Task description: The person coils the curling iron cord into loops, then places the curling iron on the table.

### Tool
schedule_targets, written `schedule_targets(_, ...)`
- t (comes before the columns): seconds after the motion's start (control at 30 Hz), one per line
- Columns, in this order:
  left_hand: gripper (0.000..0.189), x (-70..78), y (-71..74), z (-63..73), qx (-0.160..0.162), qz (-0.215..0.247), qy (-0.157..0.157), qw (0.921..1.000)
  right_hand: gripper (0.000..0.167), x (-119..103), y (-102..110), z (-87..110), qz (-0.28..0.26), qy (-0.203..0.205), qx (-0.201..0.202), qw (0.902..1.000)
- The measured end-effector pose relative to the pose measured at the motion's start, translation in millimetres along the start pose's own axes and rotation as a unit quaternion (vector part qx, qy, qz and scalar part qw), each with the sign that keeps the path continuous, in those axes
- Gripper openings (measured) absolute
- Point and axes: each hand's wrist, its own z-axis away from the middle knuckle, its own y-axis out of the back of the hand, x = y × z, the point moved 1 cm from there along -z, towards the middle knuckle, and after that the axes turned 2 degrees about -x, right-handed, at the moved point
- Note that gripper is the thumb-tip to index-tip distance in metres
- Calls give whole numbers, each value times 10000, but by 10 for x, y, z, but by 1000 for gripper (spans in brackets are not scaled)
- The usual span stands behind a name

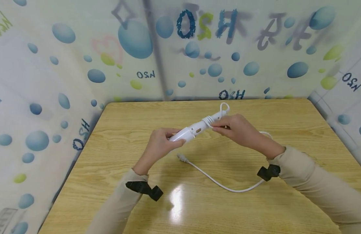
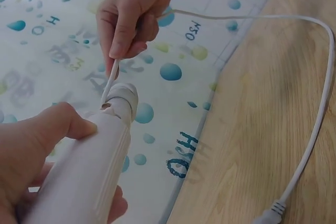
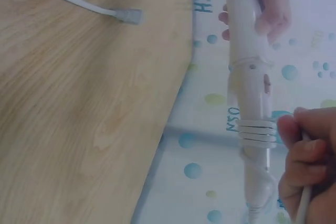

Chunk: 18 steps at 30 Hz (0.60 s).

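Observation:
A white wand-shaped electric appliance (image 1: pixel 184 134) is held aslant above the table, its thick end toward the left. My left hand (image 1: pixel 161 143) grips that thick end, with the thumb along the near side. Several turns of white cord (image 3: pixel 257 134) lie side by side around the narrower handle. Close beside these coils, my right hand (image 1: pixel 240 130) pinches the cord between thumb and fingers; in the left wrist view it draws the strand taut. The cord's free length (image 1: pixel 236 191) loops over the table to a plug (image 1: pixel 182 158) lying below the appliance.
A wood-grain table (image 1: pixel 110 169) lies under both hands. Patterned sheeting (image 1: pixel 180 65) with blue bubbles and lettering stands behind its far edge and along the sides. Black wrist cameras (image 1: pixel 268 172) are strapped over both sleeves.

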Motion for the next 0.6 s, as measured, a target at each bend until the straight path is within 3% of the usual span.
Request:
schedule_targets(0.13,33,-2,57,-28,261,300,-65,9992,26,37,-51,47,-439,-159,254,9986)
schedule_targets(0.33,33,3,139,-63,382,523,152,9978,30,108,-118,141,-1103,-246,445,9926)
schedule_targets(0.6,35,-21,209,-118,572,763,376,9947,38,217,-139,304,-1563,-886,120,9836)
